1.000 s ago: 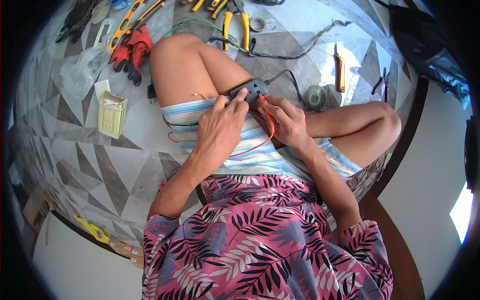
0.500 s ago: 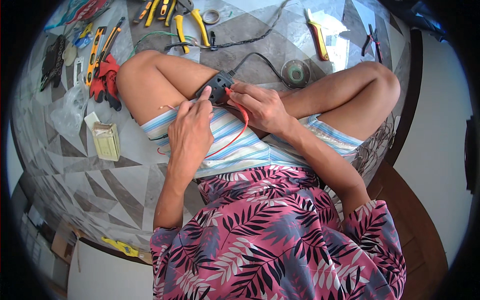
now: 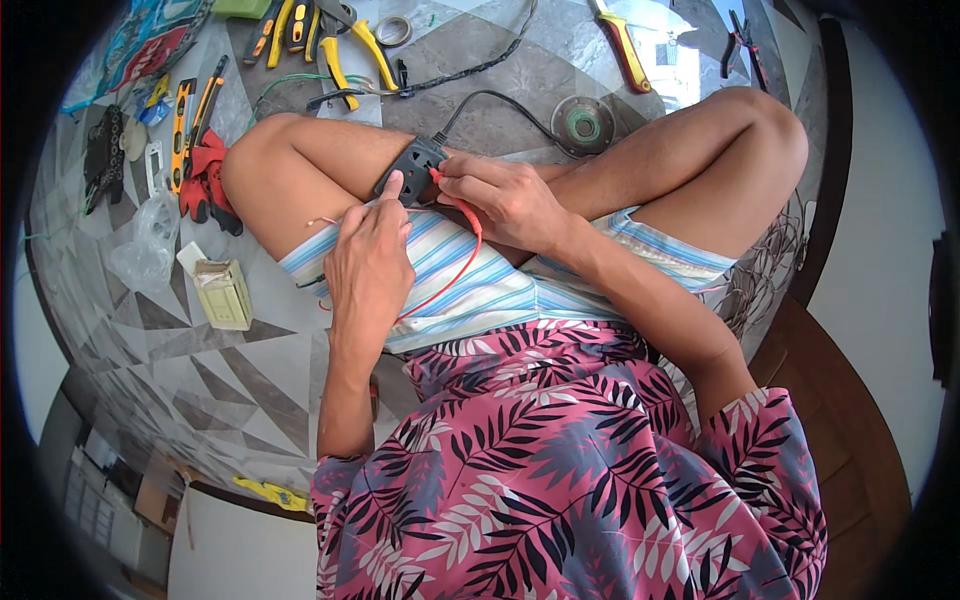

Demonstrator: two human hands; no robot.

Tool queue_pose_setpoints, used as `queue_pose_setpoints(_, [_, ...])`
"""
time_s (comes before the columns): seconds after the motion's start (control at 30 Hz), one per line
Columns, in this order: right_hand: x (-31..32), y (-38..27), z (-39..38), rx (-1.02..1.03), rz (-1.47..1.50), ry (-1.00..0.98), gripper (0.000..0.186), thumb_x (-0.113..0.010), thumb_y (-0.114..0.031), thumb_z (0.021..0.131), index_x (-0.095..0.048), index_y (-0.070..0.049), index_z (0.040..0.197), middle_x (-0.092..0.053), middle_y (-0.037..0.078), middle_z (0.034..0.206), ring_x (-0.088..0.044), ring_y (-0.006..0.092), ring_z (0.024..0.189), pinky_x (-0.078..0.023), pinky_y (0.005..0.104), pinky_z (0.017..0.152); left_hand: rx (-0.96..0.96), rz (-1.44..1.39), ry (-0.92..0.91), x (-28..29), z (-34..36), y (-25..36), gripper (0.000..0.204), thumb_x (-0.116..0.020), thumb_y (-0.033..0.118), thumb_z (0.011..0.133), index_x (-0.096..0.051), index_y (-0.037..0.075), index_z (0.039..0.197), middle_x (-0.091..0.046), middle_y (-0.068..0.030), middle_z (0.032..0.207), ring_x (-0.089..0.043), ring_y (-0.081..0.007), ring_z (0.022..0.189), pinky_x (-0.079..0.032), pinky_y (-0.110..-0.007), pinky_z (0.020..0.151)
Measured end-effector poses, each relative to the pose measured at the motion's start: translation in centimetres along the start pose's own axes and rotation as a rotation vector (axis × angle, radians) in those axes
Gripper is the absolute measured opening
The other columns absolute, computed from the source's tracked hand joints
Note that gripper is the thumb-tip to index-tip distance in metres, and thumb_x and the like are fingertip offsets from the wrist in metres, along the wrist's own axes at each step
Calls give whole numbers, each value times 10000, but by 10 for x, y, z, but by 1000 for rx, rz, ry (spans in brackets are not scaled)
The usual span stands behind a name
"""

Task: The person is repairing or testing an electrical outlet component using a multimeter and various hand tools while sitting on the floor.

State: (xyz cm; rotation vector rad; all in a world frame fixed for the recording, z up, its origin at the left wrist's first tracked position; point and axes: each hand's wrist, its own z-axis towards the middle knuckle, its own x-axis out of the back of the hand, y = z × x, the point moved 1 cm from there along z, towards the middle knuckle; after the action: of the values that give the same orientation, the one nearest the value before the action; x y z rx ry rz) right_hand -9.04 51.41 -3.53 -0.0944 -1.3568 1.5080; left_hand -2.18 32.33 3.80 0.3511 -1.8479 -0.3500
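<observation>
A black multi-outlet socket (image 3: 408,168) rests on my crossed legs, its cord (image 3: 492,94) running off to the far side. With my left hand (image 3: 372,262) I hold the near-left part of the socket, the index finger stretched along its face. Pinched in my right hand (image 3: 512,204) is a red test probe (image 3: 472,214), its tip at the right part of the socket face. Whether the tip sits inside a hole is hidden by my fingers. A thin red lead (image 3: 440,288) curves from the probe under my left hand.
Yellow-black pliers (image 3: 372,48), a tape roll (image 3: 394,32) and a yellow-red knife (image 3: 624,52) lie on the far floor. Beside them is a round metal part (image 3: 582,126). At left are red-black gloves (image 3: 208,182), a clear plastic bag (image 3: 150,250) and a small box (image 3: 222,296).
The whole view has shifted a little, with the floor items sitting slightly higher and further left. Both hands keep the same hold on the socket and the probe.
</observation>
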Motion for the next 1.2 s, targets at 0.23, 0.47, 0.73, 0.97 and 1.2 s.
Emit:
queue_pose_setpoints(0.23, [-2,3,-1,-11,32,-15,330,-805,-53,775,-642,8,1055,-675,174,1124,-697,396,1089,-614,430,808,-7,6,13,-4,-1,-4,490,-659,66,915,-570,55,1397,-683,-86,959,-645,-272,997,-528,-440,772])
queue_pose_setpoints(0.47, [-2,3,0,-20,30,-23,315,-801,-50,771,-648,11,1039,-681,175,1108,-698,393,1086,-613,428,808,17,5,-15,-1,-1,-2,432,-639,93,940,-590,55,1367,-708,-119,1023,-658,-268,1032,-544,-439,753])
queue_pose_setpoints(0.73, [0,3,1,-19,61,-29,313,-793,-36,757,-652,15,1032,-681,175,1110,-708,383,1027,-604,422,823,17,11,-22,-1,-1,-3,448,-635,86,944,-576,51,1387,-704,-117,985,-657,-271,1011,-540,-441,743])
queue_pose_setpoints(0.97, [-1,4,0,-28,47,-34,308,-789,-34,761,-657,17,1035,-688,177,1119,-712,380,1020,-603,418,829,29,9,-34,-2,-1,-3,458,-640,79,936,-577,44,1389,-700,-111,937,-656,-269,986,-537,-435,747])
queue_pose_setpoints(1.2, [-1,4,1,-27,47,-44,294,-787,-37,768,-662,14,1029,-690,179,1117,-708,383,1050,-603,421,837,23,-26,29,-5,-1,-6,500,-682,56,892,-595,76,1383,-642,-49,840,-634,-270,902,-511,-437,744])
